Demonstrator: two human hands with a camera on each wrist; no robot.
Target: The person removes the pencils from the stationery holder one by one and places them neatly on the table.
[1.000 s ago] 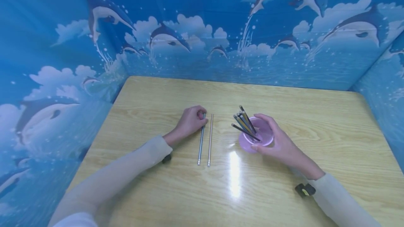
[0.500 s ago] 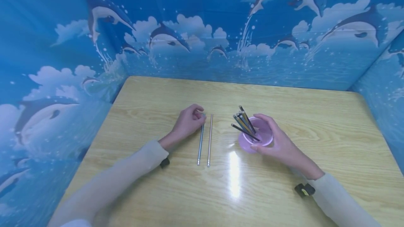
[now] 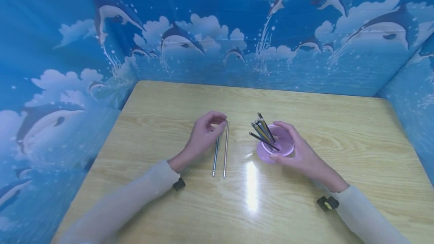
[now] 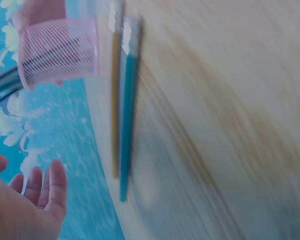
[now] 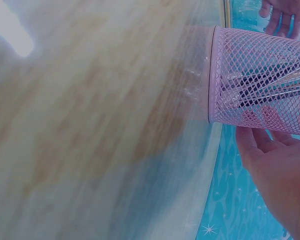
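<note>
My right hand (image 3: 301, 155) holds a pink mesh pencil cup (image 5: 230, 75) on the table, thumb and fingers round its side. Several dark, blue and yellow pencils (image 3: 263, 131) lean out of the cup to the left. Two pencils lie side by side on the table left of the cup: a teal one (image 4: 127, 110) and a gold one (image 4: 115, 105), erasers toward the person. My left hand (image 3: 204, 133) hovers over their far ends. The left wrist view shows its fingers loosely bent and holding nothing. In the head view it hides the teal pencil's far end.
The wood-grain table (image 3: 162, 104) is backed and flanked by a blue curtain (image 3: 210, 67) printed with dolphins. A bright light reflection lies on the tabletop in front of the cup. Black straps with small devices (image 3: 327, 203) sit at the sleeves' cuffs.
My left hand drew slightly left from the teal pencil's far end, then moved right toward the gold pencil. The right hand, the cup and both loose pencils stay in place.
</note>
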